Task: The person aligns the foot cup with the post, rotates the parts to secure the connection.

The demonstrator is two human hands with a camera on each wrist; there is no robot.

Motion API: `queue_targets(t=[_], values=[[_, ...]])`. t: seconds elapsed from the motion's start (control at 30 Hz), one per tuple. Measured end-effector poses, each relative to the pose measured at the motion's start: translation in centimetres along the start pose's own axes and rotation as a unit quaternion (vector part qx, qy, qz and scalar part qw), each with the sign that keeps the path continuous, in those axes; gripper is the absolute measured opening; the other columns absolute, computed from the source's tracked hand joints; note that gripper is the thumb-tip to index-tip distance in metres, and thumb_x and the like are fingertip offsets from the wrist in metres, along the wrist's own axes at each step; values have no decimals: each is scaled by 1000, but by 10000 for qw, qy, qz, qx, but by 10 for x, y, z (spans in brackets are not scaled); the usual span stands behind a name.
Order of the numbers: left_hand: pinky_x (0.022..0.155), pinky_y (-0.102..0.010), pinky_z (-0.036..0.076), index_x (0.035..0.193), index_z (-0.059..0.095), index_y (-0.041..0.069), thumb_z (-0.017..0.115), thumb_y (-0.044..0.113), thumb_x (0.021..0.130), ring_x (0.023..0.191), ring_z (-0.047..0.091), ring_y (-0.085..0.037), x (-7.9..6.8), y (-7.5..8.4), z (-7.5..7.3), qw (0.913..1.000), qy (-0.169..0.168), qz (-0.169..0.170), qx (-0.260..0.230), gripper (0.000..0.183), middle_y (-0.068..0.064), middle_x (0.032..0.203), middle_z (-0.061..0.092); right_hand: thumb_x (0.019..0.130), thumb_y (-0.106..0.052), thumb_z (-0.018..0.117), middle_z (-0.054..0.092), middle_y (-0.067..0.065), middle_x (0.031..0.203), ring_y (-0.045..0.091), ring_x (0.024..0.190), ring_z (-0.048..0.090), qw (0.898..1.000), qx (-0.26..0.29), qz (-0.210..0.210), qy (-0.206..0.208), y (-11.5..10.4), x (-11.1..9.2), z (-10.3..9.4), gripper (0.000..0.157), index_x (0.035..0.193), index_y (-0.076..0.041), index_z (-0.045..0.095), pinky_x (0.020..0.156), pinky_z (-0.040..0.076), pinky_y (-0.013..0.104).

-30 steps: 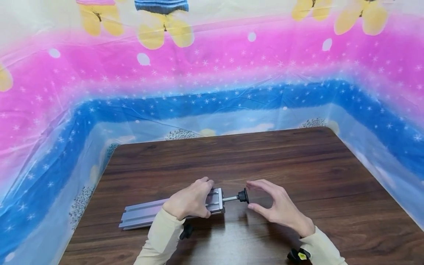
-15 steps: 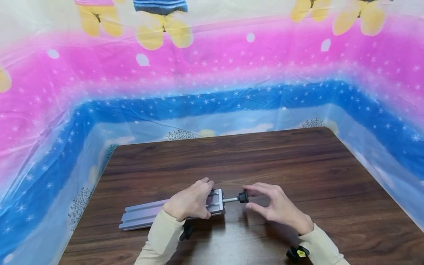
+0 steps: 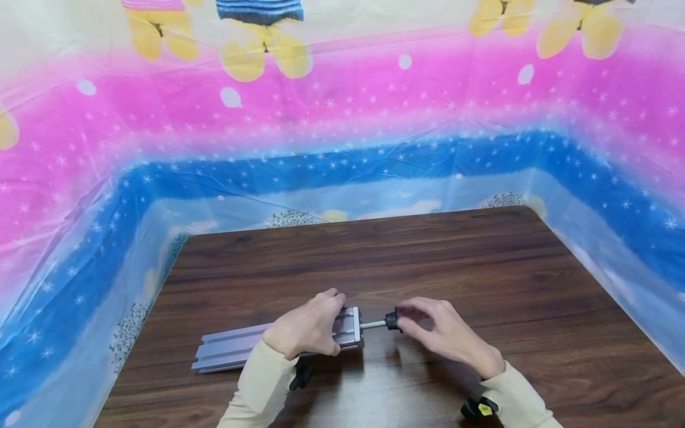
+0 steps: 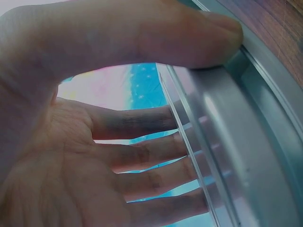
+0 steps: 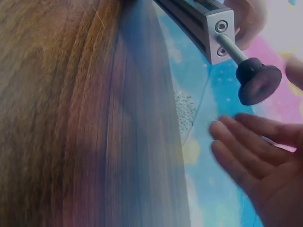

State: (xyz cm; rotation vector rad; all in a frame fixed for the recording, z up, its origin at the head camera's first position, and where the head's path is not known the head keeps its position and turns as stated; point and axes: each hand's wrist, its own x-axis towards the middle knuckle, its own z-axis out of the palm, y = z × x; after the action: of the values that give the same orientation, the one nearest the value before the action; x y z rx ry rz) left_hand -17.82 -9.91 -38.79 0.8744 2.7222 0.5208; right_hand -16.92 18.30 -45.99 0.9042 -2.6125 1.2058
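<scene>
A silver aluminium profile (image 3: 230, 346) lies on the table, with a metal end block (image 5: 220, 38) fixed by screws. From that end sticks a steel rod (image 3: 373, 324) with a black knob (image 5: 259, 85) at its tip. My left hand (image 3: 307, 324) grips the profile near the end block, thumb on the near side and fingers on the far side. My right hand (image 3: 449, 333) is at the knob. Thumb and fingertips pinch the knob in the head view, while the right wrist view shows them around it with a small gap.
A dark wood-grain table (image 3: 455, 255) carries the profile. Behind and beside it hangs a pink and blue printed cloth (image 3: 342, 119). Black straps with small devices (image 3: 478, 409) sit at both wrists.
My right thumb and fingers, spread wide near the knob a second ago, have moved left and closed in on it. The left hand and the profile have stayed in place.
</scene>
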Motion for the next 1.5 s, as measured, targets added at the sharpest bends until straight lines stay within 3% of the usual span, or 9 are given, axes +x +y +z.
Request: queue_targets(t=[0.13,0.2,0.53,0.7,0.9,1.07,1.23,1.33,1.5], values=[[69,-32,46,108,62,0,88,7,62,79,49,-18,0,0,0,10000,-14,-22,-3,53,-6,95,55,86,-18,81,70,2,124,17,107,70,9978,83,-598,261,-1,-4,-3,52,135,-14,62,87,58,39],[69,-32,46,109,62,0,88,7,62,80,49,-18,0,-1,0,10000,-34,-58,6,54,-6,96,55,83,-12,83,67,4,129,20,113,68,9958,139,-851,317,-2,-5,-4,59,137,-13,60,89,58,41],[68,-31,47,111,62,-1,89,8,62,80,49,-18,1,-1,-1,10000,-48,-62,2,56,-7,97,56,81,-1,81,70,6,123,21,107,69,9933,138,-1107,293,-4,-3,-3,58,134,-15,63,84,59,41],[68,-31,46,107,62,0,88,7,61,79,49,-17,1,-1,-2,10000,13,-15,20,54,-6,95,55,88,-10,78,72,4,116,18,99,72,9947,90,-979,300,-2,-2,-2,45,131,-11,65,82,59,37],[69,-30,47,107,62,1,88,8,61,80,49,-17,0,0,0,10000,25,-26,50,54,-5,93,54,94,-18,72,73,-10,103,4,90,68,9990,140,-402,103,0,-4,1,25,118,-13,71,78,58,33],[69,-30,47,108,62,1,89,10,61,81,49,-17,-1,0,1,9999,1,-35,94,55,-5,95,55,97,-20,68,71,-13,93,-1,82,64,9998,178,-45,13,1,-4,3,11,106,-16,73,71,57,29],[69,-30,47,108,63,1,89,9,60,81,49,-17,-1,0,2,10000,-11,-16,73,55,-5,95,55,100,-23,64,71,-13,90,-1,80,65,9997,166,166,-43,0,-3,3,11,102,-17,73,70,57,25],[69,-30,47,108,63,1,89,9,60,81,49,-17,-1,-1,2,10000,-30,-32,34,55,-5,95,55,96,-23,70,73,-8,104,5,91,69,9998,136,-115,57,-1,-4,3,22,116,-16,71,78,58,29],[69,-31,47,107,62,1,89,8,60,81,50,-18,-1,-1,0,10000,21,-24,68,54,-5,95,55,80,-10,85,67,3,129,19,115,66,9945,-15,-993,324,-3,-5,2,65,139,-13,59,94,55,33]])
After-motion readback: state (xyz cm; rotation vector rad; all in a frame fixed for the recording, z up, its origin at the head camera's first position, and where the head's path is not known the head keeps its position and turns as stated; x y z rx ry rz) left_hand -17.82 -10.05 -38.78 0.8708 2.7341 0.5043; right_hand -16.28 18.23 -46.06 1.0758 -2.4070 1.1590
